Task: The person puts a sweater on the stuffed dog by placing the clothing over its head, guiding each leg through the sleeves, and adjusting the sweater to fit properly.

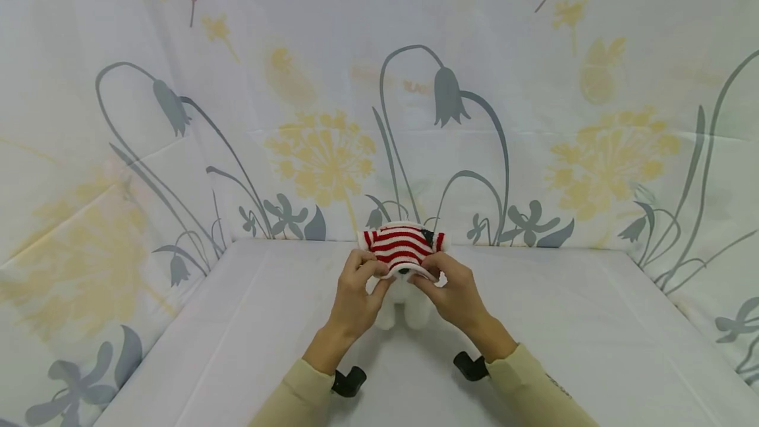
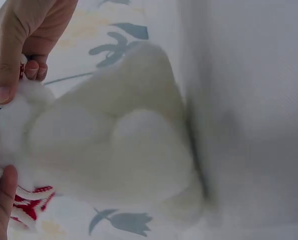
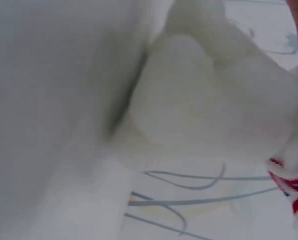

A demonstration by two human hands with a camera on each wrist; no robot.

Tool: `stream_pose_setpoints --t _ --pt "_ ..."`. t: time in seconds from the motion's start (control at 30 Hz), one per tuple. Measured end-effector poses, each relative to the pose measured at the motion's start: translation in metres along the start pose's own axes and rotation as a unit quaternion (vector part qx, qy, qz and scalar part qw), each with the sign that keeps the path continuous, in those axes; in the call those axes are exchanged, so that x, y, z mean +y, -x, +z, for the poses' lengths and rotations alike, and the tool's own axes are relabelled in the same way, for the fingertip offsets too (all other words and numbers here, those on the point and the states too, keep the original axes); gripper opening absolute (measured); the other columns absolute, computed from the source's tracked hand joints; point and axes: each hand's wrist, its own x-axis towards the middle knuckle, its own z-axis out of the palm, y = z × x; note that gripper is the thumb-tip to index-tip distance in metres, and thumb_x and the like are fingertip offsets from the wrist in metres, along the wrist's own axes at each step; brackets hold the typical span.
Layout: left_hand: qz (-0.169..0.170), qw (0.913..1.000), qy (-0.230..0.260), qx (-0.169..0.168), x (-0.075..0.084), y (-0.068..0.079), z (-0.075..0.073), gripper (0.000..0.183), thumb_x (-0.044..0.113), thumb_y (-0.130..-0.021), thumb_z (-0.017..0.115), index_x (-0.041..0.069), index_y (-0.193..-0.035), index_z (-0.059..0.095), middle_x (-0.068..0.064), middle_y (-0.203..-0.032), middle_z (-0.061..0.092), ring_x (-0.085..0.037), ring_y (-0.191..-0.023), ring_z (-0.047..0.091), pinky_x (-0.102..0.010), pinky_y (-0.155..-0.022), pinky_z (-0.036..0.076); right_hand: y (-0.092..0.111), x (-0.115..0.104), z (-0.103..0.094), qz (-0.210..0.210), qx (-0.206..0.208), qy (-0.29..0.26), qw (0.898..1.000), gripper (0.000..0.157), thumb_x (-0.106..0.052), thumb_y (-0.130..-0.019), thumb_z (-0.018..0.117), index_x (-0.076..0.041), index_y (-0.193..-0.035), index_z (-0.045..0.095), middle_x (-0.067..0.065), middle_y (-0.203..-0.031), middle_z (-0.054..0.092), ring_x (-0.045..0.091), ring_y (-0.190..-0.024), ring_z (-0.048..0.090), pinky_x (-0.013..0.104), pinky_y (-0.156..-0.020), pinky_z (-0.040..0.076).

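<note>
A white plush toy point(image 1: 418, 313) sits upright on the table, its legs toward me. Over its upper part is a small knitted red-and-white striped sweater point(image 1: 398, 242) with short sleeves spread to both sides and a dark patch near the right one. My left hand point(image 1: 356, 292) pinches the sweater's white hem at the left, thumb below and fingers above. At the right of the same hem, my right hand point(image 1: 459, 288) pinches likewise. The plush toy's head is hidden by the sweater. In the left wrist view, its rounded white body point(image 2: 149, 145) meets the table.
A white cloth covers the table point(image 1: 563, 321). Behind it and at the sides hangs a pale curtain point(image 1: 332, 84) printed with grey and yellow flowers. Black wrist-worn devices point(image 1: 350, 382) show under both forearms, which are in beige sleeves point(image 1: 536, 384).
</note>
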Motion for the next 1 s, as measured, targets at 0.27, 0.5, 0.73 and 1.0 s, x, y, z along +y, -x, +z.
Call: stream_pose_setpoints --t 0.27,0.5,0.73,1.0 --pt "0.015 0.9995 0.017 0.024 0.013 -0.012 -0.004 0.019 -0.005 -0.078 0.073 0.006 -0.085 0.059 -0.009 -0.101 0.063 -0.02 -0.09 0.058 -0.023 -0.072 0.046 -0.014 -0.016 -0.011 0.012 -0.008 -0.013 1.0 0.036 0.007 -0.066 0.081 -0.002 -0.093 0.059 0.002 -0.075 0.053 0.013 -0.066 0.047 0.019 -0.063 0.036" --pt "0.002 0.9993 0.011 0.036 0.014 -0.01 -0.005 0.017 -0.004 -0.082 0.069 0.007 -0.088 0.058 -0.003 -0.088 0.06 -0.016 -0.08 0.052 -0.025 -0.07 0.045 -0.024 -0.042 -0.013 0.032 -0.019 -0.028 0.999 0.029 0.013 -0.069 0.076 0.002 -0.085 0.056 0.008 -0.064 0.046 0.02 -0.057 0.041 0.022 -0.055 0.033" --pt "-0.002 0.9999 -0.01 0.002 0.014 -0.01 -0.006 0.015 -0.003 -0.085 0.065 0.004 -0.094 0.055 -0.004 -0.087 0.054 -0.017 -0.083 0.049 -0.027 -0.073 0.044 -0.009 -0.014 -0.005 0.041 -0.024 -0.031 0.998 0.027 0.001 -0.072 0.08 -0.007 -0.086 0.058 -0.001 -0.067 0.046 0.008 -0.061 0.039 0.019 -0.054 0.034" --pt "0.022 0.9974 -0.015 -0.067 0.013 -0.01 -0.007 0.035 0.008 -0.083 0.072 0.002 -0.113 0.055 -0.004 -0.102 0.058 -0.02 -0.09 0.044 -0.031 -0.078 0.037 -0.01 -0.013 -0.008 0.019 -0.041 -0.02 0.999 0.039 0.0 -0.072 0.081 -0.005 -0.105 0.062 -0.001 -0.071 0.045 0.008 -0.063 0.04 0.018 -0.055 0.035"
